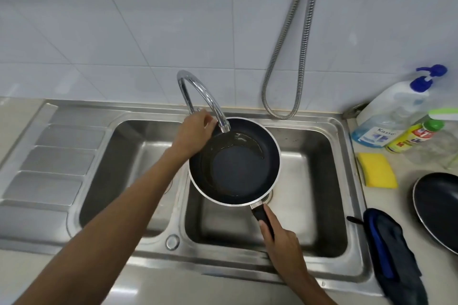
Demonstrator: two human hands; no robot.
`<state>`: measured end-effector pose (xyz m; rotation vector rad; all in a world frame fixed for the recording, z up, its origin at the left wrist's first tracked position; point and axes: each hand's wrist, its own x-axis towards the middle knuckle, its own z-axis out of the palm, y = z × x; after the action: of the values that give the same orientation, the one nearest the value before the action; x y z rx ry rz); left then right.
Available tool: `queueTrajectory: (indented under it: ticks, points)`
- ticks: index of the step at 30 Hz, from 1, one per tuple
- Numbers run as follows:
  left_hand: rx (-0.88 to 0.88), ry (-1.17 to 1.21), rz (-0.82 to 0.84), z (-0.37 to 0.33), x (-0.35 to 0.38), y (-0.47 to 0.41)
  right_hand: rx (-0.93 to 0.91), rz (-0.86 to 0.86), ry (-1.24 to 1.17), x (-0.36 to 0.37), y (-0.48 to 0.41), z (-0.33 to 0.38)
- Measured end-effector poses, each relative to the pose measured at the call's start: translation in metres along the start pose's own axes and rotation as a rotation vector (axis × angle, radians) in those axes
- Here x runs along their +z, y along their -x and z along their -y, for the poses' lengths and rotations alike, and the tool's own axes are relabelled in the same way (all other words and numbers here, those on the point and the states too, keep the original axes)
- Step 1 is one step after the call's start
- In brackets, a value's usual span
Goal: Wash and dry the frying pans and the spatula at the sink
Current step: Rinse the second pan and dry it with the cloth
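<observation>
A dark non-stick frying pan [238, 168] with a pale rim hangs over the right sink basin [309, 205], under the spout of the chrome faucet [198, 91]. Some water lies in the pan's far side. My right hand [282, 242] grips the pan's black handle [260, 215]. My left hand [195, 129] reaches across the sink and its fingers curl round the faucet just behind the spout. A second dark frying pan [438, 208] lies on the counter at the right edge. I cannot make out a spatula for certain.
A yellow sponge [376, 173] lies on the counter right of the sink. Behind it stand a blue-capped soap bottle [389, 116] and a yellow bottle [414, 136]. A dark blue cloth [389, 250] lies near the front. The left basin [124, 156] and drainboard [49, 168] lie left; a metal hose [292, 57] hangs behind.
</observation>
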<state>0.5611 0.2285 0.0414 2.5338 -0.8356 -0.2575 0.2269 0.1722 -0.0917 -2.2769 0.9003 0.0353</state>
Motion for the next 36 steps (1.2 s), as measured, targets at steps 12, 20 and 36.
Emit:
queueTrajectory:
  ticks: [12, 20, 36]
  points:
    - [0.108, -0.389, -0.058, 0.032, 0.031, -0.025, -0.024, -0.058, -0.008, 0.007, -0.003, -0.006]
    - [-0.052, -0.310, 0.083, 0.063, 0.059, 0.030, -0.041, -0.045, -0.017, -0.002, -0.004, 0.000]
    - [-0.108, 0.158, -0.161, 0.015, 0.082, 0.128, -0.060, -0.053, -0.034, 0.008, -0.002, -0.012]
